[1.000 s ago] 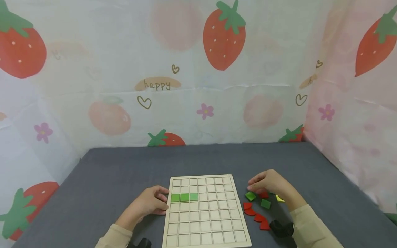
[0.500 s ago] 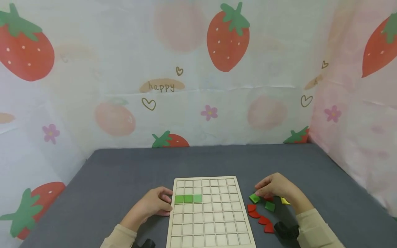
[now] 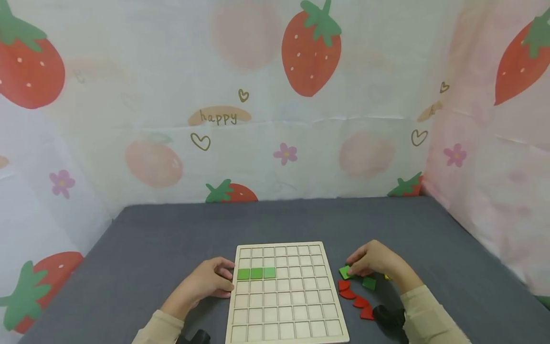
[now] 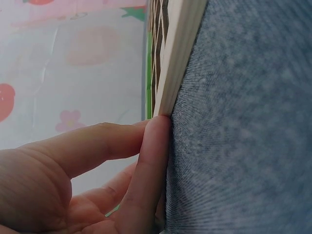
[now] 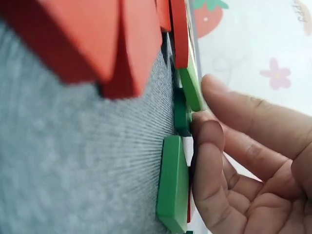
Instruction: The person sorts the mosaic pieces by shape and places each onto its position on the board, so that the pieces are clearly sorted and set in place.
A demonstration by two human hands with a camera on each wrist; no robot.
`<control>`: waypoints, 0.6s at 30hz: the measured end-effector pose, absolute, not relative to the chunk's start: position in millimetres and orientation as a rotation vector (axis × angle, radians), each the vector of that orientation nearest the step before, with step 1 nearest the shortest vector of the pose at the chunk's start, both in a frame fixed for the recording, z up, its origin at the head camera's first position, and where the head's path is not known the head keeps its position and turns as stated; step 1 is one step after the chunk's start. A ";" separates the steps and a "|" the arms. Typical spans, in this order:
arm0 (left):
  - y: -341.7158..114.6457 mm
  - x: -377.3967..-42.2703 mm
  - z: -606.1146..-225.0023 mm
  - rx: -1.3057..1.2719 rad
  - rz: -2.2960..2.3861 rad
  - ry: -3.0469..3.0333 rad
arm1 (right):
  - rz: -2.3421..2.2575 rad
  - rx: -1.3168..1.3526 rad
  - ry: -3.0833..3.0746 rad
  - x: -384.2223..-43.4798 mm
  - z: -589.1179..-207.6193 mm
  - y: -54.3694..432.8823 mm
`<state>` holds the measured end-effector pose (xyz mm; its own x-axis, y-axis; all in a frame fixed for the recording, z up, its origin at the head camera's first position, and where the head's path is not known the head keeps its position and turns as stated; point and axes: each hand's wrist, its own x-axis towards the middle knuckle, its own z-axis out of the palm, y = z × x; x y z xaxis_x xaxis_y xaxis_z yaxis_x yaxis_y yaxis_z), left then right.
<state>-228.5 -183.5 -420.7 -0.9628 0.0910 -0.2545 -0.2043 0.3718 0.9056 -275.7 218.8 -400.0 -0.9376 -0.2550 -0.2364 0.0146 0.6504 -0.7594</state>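
A pale wooden grid board (image 3: pixel 283 302) lies on the dark grey cloth, with three green square tiles (image 3: pixel 256 273) side by side in its third row. At the board's left edge is my left hand (image 3: pixel 207 281), its fingertips touching the rim; the left wrist view shows one fingertip against the board's side. My right hand (image 3: pixel 378 260) reaches over the loose pieces right of the board. Its thumb and fingertips are right at a light green tile (image 5: pixel 191 89), which leans over a darker green piece (image 5: pixel 182 112). Below the fingers lies another green tile (image 5: pixel 171 183).
Several red pieces (image 3: pixel 360 302) lie in a curved line between the board and my right wrist. A bit of a yellow piece (image 3: pixel 387 277) shows beside that wrist. A black wrist mount (image 3: pixel 388 316) sits close to the red pieces. Strawberry-print cloth (image 3: pixel 309 143) hangs behind the table.
My right hand has come down and nearer to me, its fingertips now over the light green tile's edge and covering the red piece behind. The left hand stays at the board.
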 end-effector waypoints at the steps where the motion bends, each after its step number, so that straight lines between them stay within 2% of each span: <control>1: -183.7 -228.6 -420.2 -0.102 1.624 2.372 | -1.173 -0.193 2.551 -275.7 -400.1 217.7; 18: -181.8 -229.4 -420.3 -0.112 1.614 2.382 | -1.247 -0.134 2.505 -276.6 -401.8 216.2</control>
